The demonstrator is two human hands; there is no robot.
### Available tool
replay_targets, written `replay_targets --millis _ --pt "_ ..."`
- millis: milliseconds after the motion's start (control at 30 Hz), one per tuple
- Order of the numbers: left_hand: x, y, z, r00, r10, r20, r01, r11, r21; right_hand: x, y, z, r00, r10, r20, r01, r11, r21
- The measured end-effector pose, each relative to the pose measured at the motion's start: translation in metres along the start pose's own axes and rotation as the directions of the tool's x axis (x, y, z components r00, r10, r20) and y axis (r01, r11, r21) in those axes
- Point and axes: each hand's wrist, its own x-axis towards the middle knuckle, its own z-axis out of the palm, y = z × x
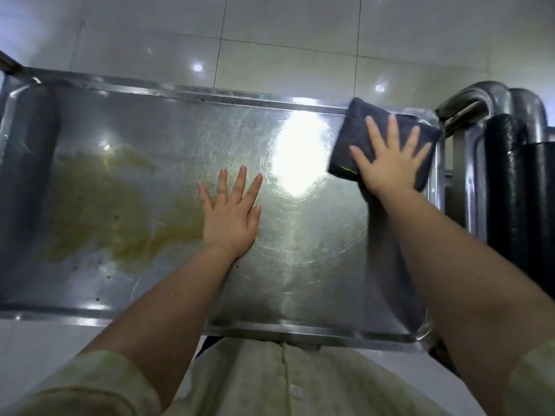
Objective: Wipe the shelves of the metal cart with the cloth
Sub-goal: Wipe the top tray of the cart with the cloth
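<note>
Seen from above, looking down. Nearest, a pale buttoned shirt (288,382) with two rolled sleeves, and two bare forearms reaching forward over one metal cart shelf (315,265), a shallow steel tray with a raised rim. Left hand (231,217) spread wide and flat near the shelf's middle, fingers splayed, holding nothing. To its left, one yellowish smear (114,211) across the left half of the shelf, unwiped. One bright light glare (300,157) between the two hands. Right hand (390,163) spread flat, palm down, pressing one folded dark grey cloth (354,136) at the far right corner of the shelf, its top edge overlapping the far rim. Just right of that corner, curved steel cart handle tubes (480,97) with black padding (504,181). Beyond, glossy pale floor tiles (270,34).
</note>
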Motion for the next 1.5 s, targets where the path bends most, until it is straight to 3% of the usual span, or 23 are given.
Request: replay_targets --millis 100,200,367,433,533,700,800,867,967,1067,1133,1267,1333,1500 --pt "0.001 -0.001 0.000 1.000 0.004 0.006 -0.004 1.000 -0.006 -0.013 0.039 -0.004 0.995 0.099 0.015 -0.099 0.995 0.006" --pt "0.001 -0.001 -0.002 1.000 -0.001 0.013 0.001 1.000 -0.006 -0.032 0.002 0.003 0.995 0.102 0.018 -0.102 0.995 0.018" --pt "0.001 -0.004 -0.003 1.000 0.002 0.011 -0.002 1.000 -0.003 -0.095 -0.124 0.034 0.989 -0.144 0.043 0.144 0.990 -0.004" --pt "0.000 -0.004 -0.004 1.000 -0.003 0.015 0.003 1.000 -0.017 -0.101 -0.133 0.035 0.977 -0.201 0.069 0.200 0.980 0.018" --pt "-0.001 -0.002 -0.004 1.000 -0.009 0.012 0.009 1.000 -0.008 -0.089 -0.080 0.028 0.973 -0.225 0.055 0.226 0.974 -0.013" --pt "0.000 0.001 -0.003 1.000 -0.009 0.026 0.008 1.000 0.004 -0.099 0.046 0.015 0.999 0.029 0.043 -0.027 0.999 -0.028" --pt "-0.001 0.001 -0.003 0.999 -0.012 0.038 0.011 1.000 0.025 -0.120 0.040 0.020 0.995 0.081 0.062 -0.079 0.996 -0.043" --pt "0.000 0.001 -0.005 0.998 -0.020 0.060 0.018 0.999 0.041 -0.139 -0.001 0.029 0.997 0.003 0.075 -0.001 1.000 -0.022" --pt "0.000 0.001 -0.012 0.996 -0.012 0.093 0.010 1.000 0.022 -0.179 -0.072 0.046 0.959 -0.269 0.085 0.273 0.961 -0.038" --pt "-0.003 -0.012 -0.020 0.993 0.023 0.112 -0.024 1.000 0.011 -0.188 -0.088 0.047 0.914 -0.390 0.108 0.396 0.917 -0.045" --pt "-0.008 -0.027 -0.024 0.994 -0.001 0.109 0.001 1.000 0.008 -0.176 -0.059 0.043 0.937 -0.339 0.079 0.343 0.939 -0.036" --pt "-0.018 -0.053 -0.024 0.990 -0.064 0.129 0.063 0.998 0.009 -0.160 0.039 0.028 0.999 0.012 0.049 -0.012 1.000 0.005" --pt "-0.020 -0.057 -0.021 0.990 -0.054 0.130 0.053 0.999 0.009 -0.165 0.062 0.026 0.996 0.077 0.046 -0.076 0.997 -0.025" --pt "-0.024 -0.057 -0.013 0.995 -0.055 0.079 0.052 0.998 0.035 -0.177 -0.006 0.039 0.995 0.097 0.037 -0.098 0.995 -0.001"
